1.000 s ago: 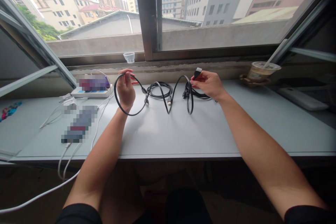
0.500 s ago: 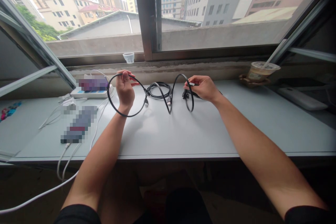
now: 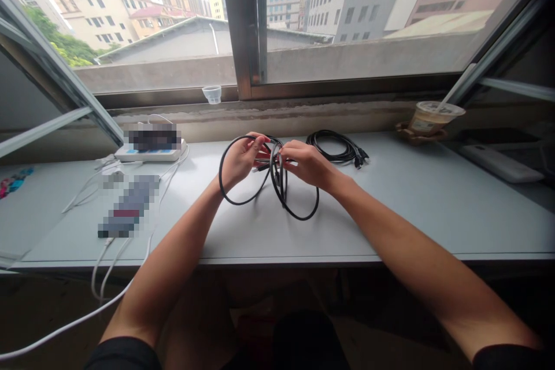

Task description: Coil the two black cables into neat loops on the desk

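Pinching a looped black cable (image 3: 302, 219) over the surface (image 3: 277, 243), the left hand (image 3: 240, 161) and right hand (image 3: 309, 165) stand close together, fingers closed on it. Should either pinch slacken, the hanging loops could spring apart or tangle.

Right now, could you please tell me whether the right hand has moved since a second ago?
Yes, the right hand has moved to the left, farther from the drink.
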Demonstrator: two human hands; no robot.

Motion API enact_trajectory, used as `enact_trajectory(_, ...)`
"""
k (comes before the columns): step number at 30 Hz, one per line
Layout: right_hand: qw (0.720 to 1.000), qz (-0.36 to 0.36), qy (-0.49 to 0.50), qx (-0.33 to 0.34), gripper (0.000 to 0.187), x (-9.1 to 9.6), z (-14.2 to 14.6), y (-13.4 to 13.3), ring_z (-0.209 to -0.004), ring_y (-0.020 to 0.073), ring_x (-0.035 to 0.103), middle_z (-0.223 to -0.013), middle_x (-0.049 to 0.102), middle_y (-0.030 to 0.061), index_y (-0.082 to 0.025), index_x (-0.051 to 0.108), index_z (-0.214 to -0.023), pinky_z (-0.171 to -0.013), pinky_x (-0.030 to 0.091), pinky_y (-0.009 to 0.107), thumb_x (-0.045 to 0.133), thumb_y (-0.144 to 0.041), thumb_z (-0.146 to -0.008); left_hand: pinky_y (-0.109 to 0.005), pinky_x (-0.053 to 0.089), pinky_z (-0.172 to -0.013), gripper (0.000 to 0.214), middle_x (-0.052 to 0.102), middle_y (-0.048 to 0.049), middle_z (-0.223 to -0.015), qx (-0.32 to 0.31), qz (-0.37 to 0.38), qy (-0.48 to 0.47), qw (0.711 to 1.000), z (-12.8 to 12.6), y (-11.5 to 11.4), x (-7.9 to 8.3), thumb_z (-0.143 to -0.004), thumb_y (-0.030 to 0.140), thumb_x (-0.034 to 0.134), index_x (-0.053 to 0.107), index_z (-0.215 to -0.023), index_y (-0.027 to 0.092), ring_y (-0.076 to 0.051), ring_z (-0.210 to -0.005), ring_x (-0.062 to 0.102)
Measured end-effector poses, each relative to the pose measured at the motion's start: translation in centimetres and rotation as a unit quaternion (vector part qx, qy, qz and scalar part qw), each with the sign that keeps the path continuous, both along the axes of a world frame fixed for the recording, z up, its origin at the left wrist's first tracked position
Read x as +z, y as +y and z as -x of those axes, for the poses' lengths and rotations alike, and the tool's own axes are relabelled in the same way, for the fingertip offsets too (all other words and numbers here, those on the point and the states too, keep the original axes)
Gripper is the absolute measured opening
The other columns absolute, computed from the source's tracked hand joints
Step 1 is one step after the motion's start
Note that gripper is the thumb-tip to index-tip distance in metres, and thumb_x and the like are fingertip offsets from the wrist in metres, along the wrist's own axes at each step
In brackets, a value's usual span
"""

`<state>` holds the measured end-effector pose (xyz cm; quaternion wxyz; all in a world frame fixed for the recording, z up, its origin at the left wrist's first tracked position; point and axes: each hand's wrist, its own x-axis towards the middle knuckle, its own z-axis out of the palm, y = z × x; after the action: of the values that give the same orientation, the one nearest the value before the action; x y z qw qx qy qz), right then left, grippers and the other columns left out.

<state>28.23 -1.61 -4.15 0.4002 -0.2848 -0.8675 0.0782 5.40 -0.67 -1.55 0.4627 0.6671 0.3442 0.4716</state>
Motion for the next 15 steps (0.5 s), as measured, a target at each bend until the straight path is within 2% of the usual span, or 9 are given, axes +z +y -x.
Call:
enact_trajectory(3,1.0,-0.016,-0.013,-0.004,0.021,-0.1,-0.1,0.0,-0.099,0.0276,0.068,-0.103,0.075,0.0103,-0.027,0.081,-0.089,-0.092,0.056,0.045,0.063,-0.028,-0.1,-0.029,0.064,-0.069,0.055,0.076,-0.0081,-0.092,-0.029,0.022,0.018,0.999,0.0,-0.3,0.2,-0.083,0.059,0.084,0.066,-0.111,0.016,-0.02,-0.081,0.077)
enact_trajectory(7,0.999,-0.016,-0.025,-0.014,0.019,-0.2,0.1,-0.4,-0.105,0.0287,0.067,-0.114,0.071,0.0126,-0.024,0.083,-0.095,-0.097,0.056,0.047,0.063,-0.022,-0.096,-0.032,0.064,-0.073,0.068,0.077,-0.0093,-0.097,-0.036,0.033,0.035,0.998,0.5,-0.2,0.3,-0.068,0.042,0.099,0.063,-0.118,0.015,-0.02,-0.083,0.077)
enact_trajectory(11,0.995,0.001,-0.052,-0.082,0.012,-0.7,0.9,-0.9,-0.107,0.0316,0.062,-0.117,0.066,0.0123,-0.025,0.085,-0.092,-0.095,0.056,0.049,0.078,-0.035,-0.089,-0.033,0.063,-0.076,0.069,0.078,-0.0078,-0.09,-0.03,0.029,0.04,0.998,0.8,0.0,0.1,-0.07,0.035,0.097,0.06,-0.124,0.015,-0.021,-0.082,0.077)
enact_trajectory(15,0.991,0.019,-0.032,-0.126,0.014,-1.6,1.7,-0.6,-0.105,0.0324,0.057,-0.116,0.066,0.0118,-0.026,0.084,-0.078,-0.096,0.055,0.055,0.081,-0.037,-0.086,-0.038,0.063,-0.085,0.077,0.08,-0.0101,-0.099,-0.071,0.021,0.023,0.997,0.9,0.4,-0.1,-0.071,0.033,0.096,0.056,-0.134,0.015,-0.024,-0.091,0.08)
